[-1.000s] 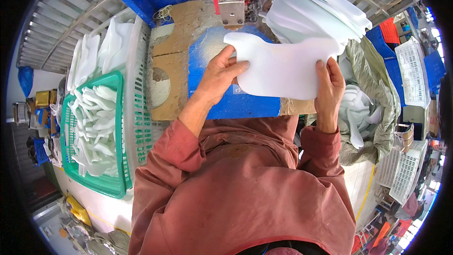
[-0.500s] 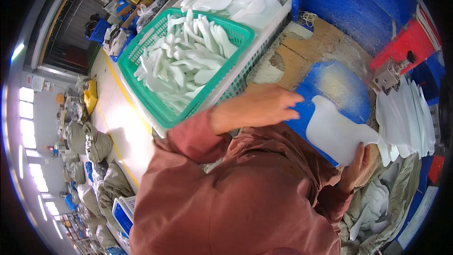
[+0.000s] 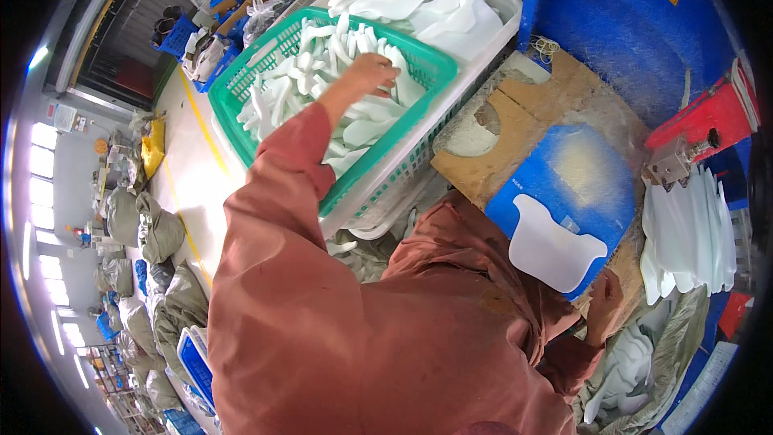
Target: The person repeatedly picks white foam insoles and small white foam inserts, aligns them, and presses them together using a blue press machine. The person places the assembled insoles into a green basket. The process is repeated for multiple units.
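Observation:
My left hand (image 3: pixel 372 74) reaches over a green plastic basket (image 3: pixel 441 69) heaped with curved white pieces (image 3: pixel 372 130). Its fingers are apart and slightly bent, close above the pieces at the basket's right side. A flat white piece (image 3: pixel 551 248) with notched edges lies on a blue sheet (image 3: pixel 618 193) in front of me, touched by neither hand as far as I can see. Below that piece's right end, at the sheet's lower edge, rests my right hand (image 3: pixel 605 298). Its fingers are partly hidden, so their grip does not show.
A white crate (image 3: pixel 509 5) holding larger white sheets stands under and behind the basket. Brown cardboard (image 3: pixel 515 117) lies around the blue sheet. At right, a metal clamp (image 3: pixel 670 165) sits above hanging white pieces (image 3: pixel 691 234). An open sack (image 3: pixel 680 346) holds more white pieces.
My left hand has swung up and left from beside the blue sheet to the basket. The flat white piece has shifted and turned on the sheet, and my right hand has come off it.

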A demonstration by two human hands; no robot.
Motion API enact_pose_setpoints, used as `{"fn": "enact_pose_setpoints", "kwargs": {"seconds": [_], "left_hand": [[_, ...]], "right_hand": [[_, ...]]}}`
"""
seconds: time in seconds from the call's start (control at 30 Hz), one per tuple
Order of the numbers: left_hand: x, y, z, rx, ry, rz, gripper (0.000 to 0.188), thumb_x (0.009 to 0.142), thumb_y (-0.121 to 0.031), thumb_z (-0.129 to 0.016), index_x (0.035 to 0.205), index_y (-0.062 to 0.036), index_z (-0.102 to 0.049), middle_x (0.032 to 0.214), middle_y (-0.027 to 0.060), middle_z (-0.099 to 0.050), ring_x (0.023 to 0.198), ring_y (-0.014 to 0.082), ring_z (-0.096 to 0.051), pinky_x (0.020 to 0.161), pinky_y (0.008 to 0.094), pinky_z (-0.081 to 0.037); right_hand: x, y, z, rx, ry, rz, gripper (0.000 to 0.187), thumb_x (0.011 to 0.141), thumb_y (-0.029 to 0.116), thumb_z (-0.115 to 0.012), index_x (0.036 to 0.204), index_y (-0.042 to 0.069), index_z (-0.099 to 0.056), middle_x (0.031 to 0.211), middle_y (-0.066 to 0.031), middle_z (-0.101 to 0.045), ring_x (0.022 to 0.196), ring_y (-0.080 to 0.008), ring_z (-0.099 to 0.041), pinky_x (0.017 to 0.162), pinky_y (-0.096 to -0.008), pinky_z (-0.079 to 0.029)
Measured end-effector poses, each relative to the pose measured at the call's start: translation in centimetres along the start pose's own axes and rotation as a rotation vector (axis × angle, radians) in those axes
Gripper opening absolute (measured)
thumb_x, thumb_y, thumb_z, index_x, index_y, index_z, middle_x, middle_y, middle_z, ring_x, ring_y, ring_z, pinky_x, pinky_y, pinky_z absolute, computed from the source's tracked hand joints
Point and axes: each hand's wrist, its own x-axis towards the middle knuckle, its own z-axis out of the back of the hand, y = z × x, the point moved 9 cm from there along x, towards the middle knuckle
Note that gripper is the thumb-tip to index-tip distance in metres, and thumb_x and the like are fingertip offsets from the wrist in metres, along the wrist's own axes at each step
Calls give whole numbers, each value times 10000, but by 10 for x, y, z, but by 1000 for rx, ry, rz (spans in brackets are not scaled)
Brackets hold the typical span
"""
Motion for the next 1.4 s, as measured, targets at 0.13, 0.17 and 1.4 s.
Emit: {"fn": "enact_pose_setpoints", "kwargs": {"seconds": [0.13,0.17,1.4], "left_hand": [[42,45,-24,43,-133,109,480,923,-231,-815,1245,81,-643,1095,159,-694,970,249,-710,799,399,-651],[46,50,-26,-5,-140,99,468,921,-232,-821,1225,78,-646,1085,163,-690,964,243,-706,789,395,-647],[-28,21,28,598,39,-252,813,896,-318,-821,1589,-67,-475,1533,232,-568,1372,343,-592,1141,394,-468]], "right_hand": [[-7,5,3,41,-33,-19,232,1053,124,-633,1213,-30,-700,818,-37,-643,735,-112,-580,682,-282,-496],[-8,5,6,1,-46,-27,234,1051,121,-633,1217,-30,-699,817,-39,-643,735,-112,-578,685,-282,-497],[3,127,-62,-28,251,295,273,997,84,-709,1248,-21,-721,1044,-152,-754,849,-195,-682,786,-337,-555]]}}
